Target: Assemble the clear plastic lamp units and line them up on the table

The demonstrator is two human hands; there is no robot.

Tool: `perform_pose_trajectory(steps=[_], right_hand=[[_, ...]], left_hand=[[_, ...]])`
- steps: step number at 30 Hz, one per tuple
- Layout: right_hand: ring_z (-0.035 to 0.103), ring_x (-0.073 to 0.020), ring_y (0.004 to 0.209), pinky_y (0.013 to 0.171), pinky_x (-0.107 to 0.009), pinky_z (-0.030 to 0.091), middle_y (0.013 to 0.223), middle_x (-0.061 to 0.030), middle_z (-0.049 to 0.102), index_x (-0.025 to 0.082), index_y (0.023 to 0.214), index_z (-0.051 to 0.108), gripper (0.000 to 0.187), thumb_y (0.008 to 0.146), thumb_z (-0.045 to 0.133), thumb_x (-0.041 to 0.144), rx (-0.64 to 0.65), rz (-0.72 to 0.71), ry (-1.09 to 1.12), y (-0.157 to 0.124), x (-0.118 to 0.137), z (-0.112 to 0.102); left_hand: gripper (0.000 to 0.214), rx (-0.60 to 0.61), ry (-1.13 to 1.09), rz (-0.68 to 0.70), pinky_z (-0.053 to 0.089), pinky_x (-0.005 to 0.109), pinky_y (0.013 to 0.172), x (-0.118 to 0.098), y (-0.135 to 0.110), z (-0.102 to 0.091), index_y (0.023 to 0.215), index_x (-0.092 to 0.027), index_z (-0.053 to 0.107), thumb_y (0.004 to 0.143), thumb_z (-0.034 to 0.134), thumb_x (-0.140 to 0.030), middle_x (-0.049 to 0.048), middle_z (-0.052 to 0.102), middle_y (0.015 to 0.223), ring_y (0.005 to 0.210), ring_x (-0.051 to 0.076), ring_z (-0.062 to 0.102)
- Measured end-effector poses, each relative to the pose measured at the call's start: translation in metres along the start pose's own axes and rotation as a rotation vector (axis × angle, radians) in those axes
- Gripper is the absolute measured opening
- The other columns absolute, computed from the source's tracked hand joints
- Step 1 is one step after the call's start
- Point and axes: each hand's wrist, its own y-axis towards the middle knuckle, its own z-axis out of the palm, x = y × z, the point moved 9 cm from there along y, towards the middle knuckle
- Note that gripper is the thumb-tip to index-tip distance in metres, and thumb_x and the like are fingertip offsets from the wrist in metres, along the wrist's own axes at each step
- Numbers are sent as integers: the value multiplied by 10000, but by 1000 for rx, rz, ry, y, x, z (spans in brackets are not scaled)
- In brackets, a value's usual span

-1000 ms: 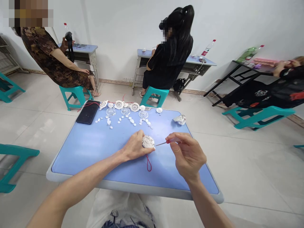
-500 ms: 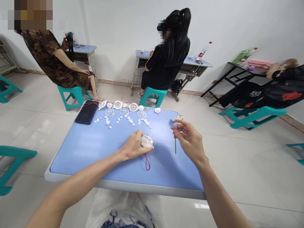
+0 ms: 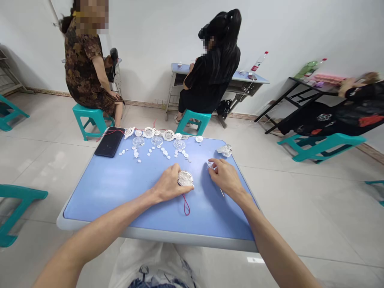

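Observation:
My left hand (image 3: pixel 168 185) rests on the blue table (image 3: pixel 120 188), its fingers closed around a round white disc part (image 3: pixel 186 178). A red wire (image 3: pixel 186 206) trails from that part toward me. My right hand (image 3: pixel 225 176) lies low on the table to the right of the disc, fingers curled over a small screwdriver. Its metal tip (image 3: pixel 222 193) pokes out below my palm and the handle end shows by my fingertips (image 3: pixel 210 165).
A black phone (image 3: pixel 110 142) lies at the far left corner. A row of white round parts (image 3: pixel 156 138) with small white bits fills the far edge, and a clear part (image 3: pixel 225 150) lies far right. People sit on teal stools (image 3: pixel 192 120) at desks beyond.
My right hand drew the screwdriver away from the disc, swung it to the right and came down onto the table. My left hand stayed on the disc. The person at far left sat upright.

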Motion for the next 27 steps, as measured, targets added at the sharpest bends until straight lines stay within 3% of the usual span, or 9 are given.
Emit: perform_pose_trajectory(steps=[9,18,22,27], right_hand=[[613,-181,709,699,-329,467,1025,-101,606,156,1277,566,419,896,501,319,95,43,-65,-5,7,-1],[642,-195,733,667,-342,488,1083,-108,612,183,1212,583,392,918,503,430,61,49,-36,-11,9,-14],[628,-195,781,648,-321,484,1019,-80,626,204,1032,611,274,922,507,432,-63,-48,71,-23,37,-37],[606,-167,773,660,-292,468,883,-29,626,222,899,556,176,940,496,383,100,-252,173,-44,84,-28]], left_hand=[[463,-7,2,3,372,289,628,2,0,0,815,-230,371,662,787,-361,-20,523,795,701,175,509],[449,-9,-5,1,367,283,630,3,-1,0,811,-227,380,665,784,-360,-21,517,792,707,172,511],[457,-1,-15,-1,360,280,621,3,0,1,805,-227,376,658,784,-373,-22,515,791,708,172,510],[412,7,-38,10,349,275,597,3,0,2,814,-225,389,684,744,-388,-25,507,772,680,162,493]])
